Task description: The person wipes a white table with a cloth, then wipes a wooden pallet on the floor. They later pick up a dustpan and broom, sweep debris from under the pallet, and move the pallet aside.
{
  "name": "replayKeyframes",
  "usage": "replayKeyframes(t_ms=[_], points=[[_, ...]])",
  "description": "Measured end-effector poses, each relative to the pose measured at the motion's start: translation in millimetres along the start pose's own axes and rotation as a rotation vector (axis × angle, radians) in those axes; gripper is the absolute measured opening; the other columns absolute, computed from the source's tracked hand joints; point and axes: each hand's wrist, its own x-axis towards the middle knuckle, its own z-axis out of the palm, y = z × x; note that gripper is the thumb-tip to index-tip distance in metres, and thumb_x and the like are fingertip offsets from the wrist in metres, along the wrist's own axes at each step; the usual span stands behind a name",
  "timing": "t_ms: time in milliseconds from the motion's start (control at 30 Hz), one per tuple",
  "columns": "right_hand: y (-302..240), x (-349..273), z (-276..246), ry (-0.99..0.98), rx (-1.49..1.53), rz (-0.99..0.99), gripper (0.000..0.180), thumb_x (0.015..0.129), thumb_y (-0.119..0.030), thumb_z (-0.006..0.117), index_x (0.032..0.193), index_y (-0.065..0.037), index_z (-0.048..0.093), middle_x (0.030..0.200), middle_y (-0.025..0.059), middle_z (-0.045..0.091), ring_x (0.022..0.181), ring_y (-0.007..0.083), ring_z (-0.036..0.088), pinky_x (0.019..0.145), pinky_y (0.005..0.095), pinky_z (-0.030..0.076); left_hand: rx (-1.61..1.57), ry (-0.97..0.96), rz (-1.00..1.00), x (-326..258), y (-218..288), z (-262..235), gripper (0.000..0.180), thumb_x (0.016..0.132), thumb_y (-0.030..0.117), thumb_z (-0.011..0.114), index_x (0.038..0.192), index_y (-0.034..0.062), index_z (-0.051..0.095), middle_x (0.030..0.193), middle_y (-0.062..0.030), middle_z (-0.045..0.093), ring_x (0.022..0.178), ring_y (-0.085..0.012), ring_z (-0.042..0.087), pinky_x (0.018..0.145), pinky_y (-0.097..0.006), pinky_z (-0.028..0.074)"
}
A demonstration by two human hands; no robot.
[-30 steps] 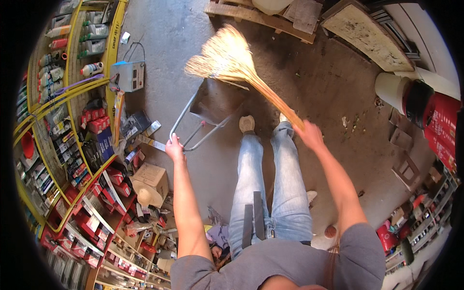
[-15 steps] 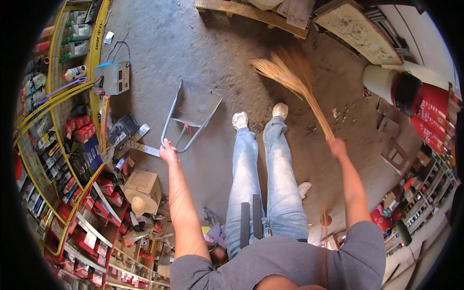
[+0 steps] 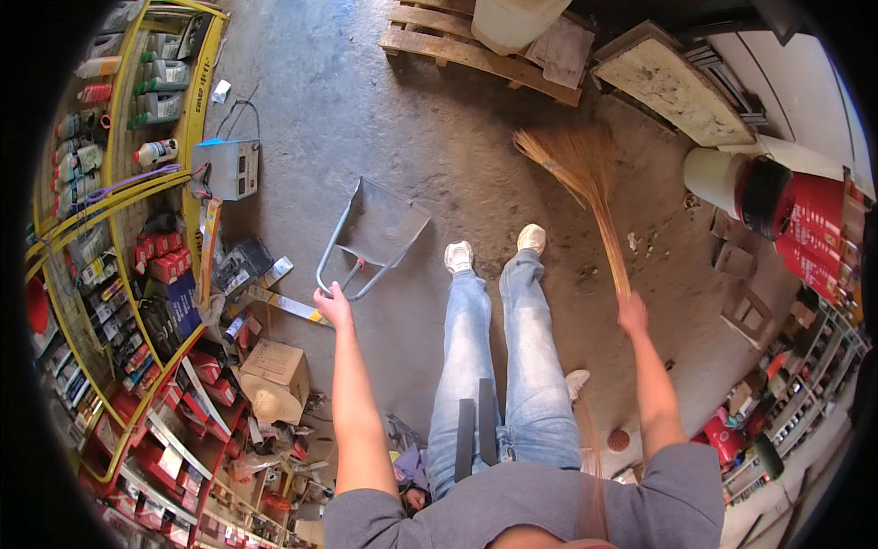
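Note:
My left hand (image 3: pixel 335 305) is closed round the bent tube handle of a dustpan (image 3: pixel 384 222), a grey metal pan with a blue-grey frame. The pan is out ahead of me, left of my feet; whether it rests on the floor I cannot tell. My right hand (image 3: pixel 632 314) grips the lower end of a straw broom (image 3: pixel 607 220). Its fanned bristles point away from me, over the floor to the right of my shoes. Bits of debris (image 3: pixel 646 249) lie on the concrete near the broom.
Yellow-framed shelves (image 3: pixel 195 110) with bottles and boxes run along the left. A grey electrical box (image 3: pixel 229 169) and a cardboard box (image 3: pixel 274 371) stand beside them. Ahead is a wooden pallet (image 3: pixel 457 52) bearing a white container (image 3: pixel 517 23). Red and white buckets (image 3: pixel 809 224) are at right.
The broom's bristles have swung a little to the right, away from the dustpan. The whole scene has shifted slightly down in view. Both hands keep their hold.

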Motion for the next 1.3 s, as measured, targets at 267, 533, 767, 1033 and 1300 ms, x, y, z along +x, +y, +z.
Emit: replayKeyframes(t_ms=[267, 533, 767, 1033, 1300], points=[[86, -5, 87, -0.154, 0.058, 0.169, 0.06, 0.09, -0.054, 0.044, 0.087, 0.004, 0.058, 0.073, 0.0218, 0.063, 0.071, 0.0369, 0.064, 0.064, 0.0452, 0.049, 0.32, 0.405, 0.357, -43, 43, -23, 0.047, 0.069, 0.011, 0.066, 0.111, -0.0008, 0.047, 0.112, -0.0169, 0.053, 0.109, -0.035, 0.045, 0.096, -0.047, 0.032], [123, -154, 63, -0.406, 0.906, 0.693, 0.046, 0.088, -0.049, 0.055, 0.087, -0.003, 0.054, 0.061, 0.01, 0.056, 0.047, 0.0163, 0.057, 0.045, 0.0304, 0.051, 0.082, -0.076, 0.503, -72, 158, 50, 0.038, 0.07, 0.013, 0.059, 0.105, -0.0008, 0.055, 0.105, -0.0173, 0.056, 0.104, -0.0341, 0.046, 0.093, -0.045, 0.033], [33, -107, 37, -0.485, 1.4, 0.519, 0.029, 0.09, -0.032, 0.058, 0.094, -0.004, 0.049, 0.071, 0.0074, 0.058, 0.055, 0.0149, 0.059, 0.049, 0.0283, 0.051, 0.029, -0.534, 0.841, -87, 341, 182, 0.038, 0.074, 0.017, 0.063, 0.108, 0.0028, 0.055, 0.106, -0.0159, 0.058, 0.106, -0.033, 0.049, 0.093, -0.042, 0.036], [-11, -58, 12, -0.523, 0.99, 0.395, 0.034, 0.078, -0.028, 0.069, 0.09, 0.0, 0.056, 0.078, 0.0105, 0.063, 0.066, 0.0206, 0.062, 0.06, 0.035, 0.048, 0.082, -0.455, 1.206, -51, 576, 306, 0.061, 0.069, 0.016, 0.071, 0.123, 0.0, 0.047, 0.119, -0.0226, 0.051, 0.115, -0.0384, 0.044, 0.098, -0.048, 0.034], [-64, -57, 12, -0.378, 1.164, 0.649, 0.033, 0.076, -0.028, 0.069, 0.087, 0.001, 0.059, 0.069, 0.0095, 0.061, 0.062, 0.0188, 0.062, 0.054, 0.0334, 0.047, 0.772, -0.053, 1.334, -9, 700, 375, 0.064, 0.068, 0.042, 0.071, 0.109, -0.0027, 0.053, 0.106, -0.0201, 0.055, 0.099, -0.0362, 0.054, 0.085, -0.047, 0.045]])
